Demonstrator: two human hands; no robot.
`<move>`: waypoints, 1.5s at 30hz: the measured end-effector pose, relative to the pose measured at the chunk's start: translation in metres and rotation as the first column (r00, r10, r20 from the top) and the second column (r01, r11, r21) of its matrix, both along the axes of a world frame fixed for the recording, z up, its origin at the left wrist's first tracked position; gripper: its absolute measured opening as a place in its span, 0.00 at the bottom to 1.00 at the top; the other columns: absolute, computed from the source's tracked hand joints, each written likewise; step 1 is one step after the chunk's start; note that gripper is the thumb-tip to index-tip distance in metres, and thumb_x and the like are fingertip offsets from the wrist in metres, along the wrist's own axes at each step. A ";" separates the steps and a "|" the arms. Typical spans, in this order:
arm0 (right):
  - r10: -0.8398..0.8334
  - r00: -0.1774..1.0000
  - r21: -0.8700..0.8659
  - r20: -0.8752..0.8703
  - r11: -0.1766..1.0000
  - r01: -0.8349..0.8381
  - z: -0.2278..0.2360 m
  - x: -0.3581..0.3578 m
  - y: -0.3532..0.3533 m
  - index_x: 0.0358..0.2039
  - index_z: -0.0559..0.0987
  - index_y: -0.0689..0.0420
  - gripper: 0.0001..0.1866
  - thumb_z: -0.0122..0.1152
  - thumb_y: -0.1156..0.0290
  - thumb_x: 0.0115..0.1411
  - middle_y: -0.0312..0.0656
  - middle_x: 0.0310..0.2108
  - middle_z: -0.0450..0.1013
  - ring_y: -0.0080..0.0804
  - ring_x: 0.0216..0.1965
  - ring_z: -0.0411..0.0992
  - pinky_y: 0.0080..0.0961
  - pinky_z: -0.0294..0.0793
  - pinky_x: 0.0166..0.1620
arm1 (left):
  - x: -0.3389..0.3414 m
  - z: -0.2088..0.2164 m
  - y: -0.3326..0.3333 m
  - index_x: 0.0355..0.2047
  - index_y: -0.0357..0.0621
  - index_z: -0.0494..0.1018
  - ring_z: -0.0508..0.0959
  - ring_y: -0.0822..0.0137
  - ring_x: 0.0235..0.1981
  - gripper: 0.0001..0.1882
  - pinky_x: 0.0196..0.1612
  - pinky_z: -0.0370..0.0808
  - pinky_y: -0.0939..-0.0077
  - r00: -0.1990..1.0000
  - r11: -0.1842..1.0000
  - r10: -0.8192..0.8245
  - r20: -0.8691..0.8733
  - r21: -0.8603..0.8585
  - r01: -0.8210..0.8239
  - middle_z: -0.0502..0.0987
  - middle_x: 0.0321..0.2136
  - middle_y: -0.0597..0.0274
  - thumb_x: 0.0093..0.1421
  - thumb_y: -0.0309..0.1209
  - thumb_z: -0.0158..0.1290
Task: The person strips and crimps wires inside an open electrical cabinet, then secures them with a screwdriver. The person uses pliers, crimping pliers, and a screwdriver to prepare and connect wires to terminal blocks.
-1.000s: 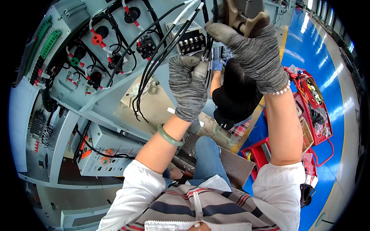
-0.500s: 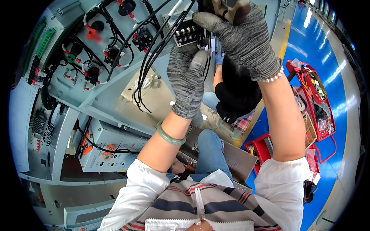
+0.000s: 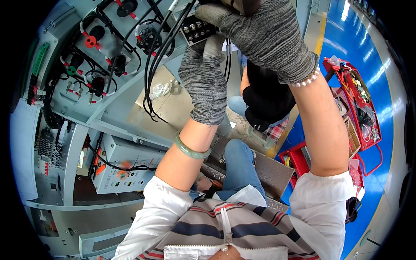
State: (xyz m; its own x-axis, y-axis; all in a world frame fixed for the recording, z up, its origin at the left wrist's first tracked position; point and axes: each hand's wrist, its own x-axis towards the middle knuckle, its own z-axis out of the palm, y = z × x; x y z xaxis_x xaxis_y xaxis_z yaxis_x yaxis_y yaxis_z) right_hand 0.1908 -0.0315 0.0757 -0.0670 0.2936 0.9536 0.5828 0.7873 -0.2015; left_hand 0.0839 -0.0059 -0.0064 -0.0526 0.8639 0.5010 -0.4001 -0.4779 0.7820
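My left hand [image 3: 203, 82], in a grey knitted glove, reaches up to the lower edge of a black terminal block [image 3: 197, 29] with rows of metal screws. Its thumb and fingers are pressed together there; what they pinch is hidden. My right hand [image 3: 268, 43], gloved alike, is closed around a dark brown and black tool [image 3: 245, 5], which the top edge of the picture cuts off, so its kind does not show. Several black wires [image 3: 151, 78] hang beside the block, left of my left hand. Two more thin wires [image 3: 228, 58] run down between my hands.
An open grey cabinet panel [image 3: 112, 99] with wired switches stands at left, above a grey box [image 3: 125, 169] with orange knobs. Another person [image 3: 268, 93] in black crouches beyond my arms. Red toolboxes [image 3: 357, 104] stand at right on the blue floor [image 3: 342, 47].
Both my hands and the tool have shifted slightly up and left in the picture, and the cabinet panel has shifted left too. My left fingers now sit closer under the terminal block.
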 end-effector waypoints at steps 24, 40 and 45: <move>0.132 0.944 -0.838 -0.304 0.434 -0.331 -0.174 0.056 -0.072 0.27 0.75 0.62 0.17 0.60 0.58 0.50 0.39 0.16 0.70 0.22 0.16 0.69 0.20 0.67 0.19 | 0.006 0.008 0.003 0.34 0.40 0.72 0.70 0.80 0.22 0.16 0.21 0.66 0.87 0.998 0.997 0.057 -0.041 -0.051 -0.059 0.71 0.21 0.69 0.56 0.41 0.51; -0.046 0.980 -0.803 -0.192 0.582 -0.130 -0.143 0.065 -0.083 0.44 0.67 0.63 0.20 0.55 0.67 0.51 0.54 0.21 0.69 0.49 0.23 0.70 0.34 0.69 0.26 | 0.009 -0.001 -0.015 0.33 0.41 0.69 0.73 0.74 0.24 0.10 0.32 0.75 0.77 0.991 0.997 -0.076 0.107 0.029 0.073 0.73 0.27 0.63 0.57 0.35 0.51; -0.106 0.989 -0.767 -0.106 0.641 -0.014 -0.109 0.062 -0.087 0.41 0.70 0.61 0.17 0.55 0.68 0.51 0.53 0.24 0.70 0.48 0.25 0.71 0.34 0.70 0.29 | 0.009 0.006 -0.022 0.32 0.40 0.68 0.70 0.73 0.27 0.10 0.30 0.71 0.76 0.990 0.996 -0.092 0.110 0.003 0.092 0.71 0.28 0.61 0.58 0.35 0.50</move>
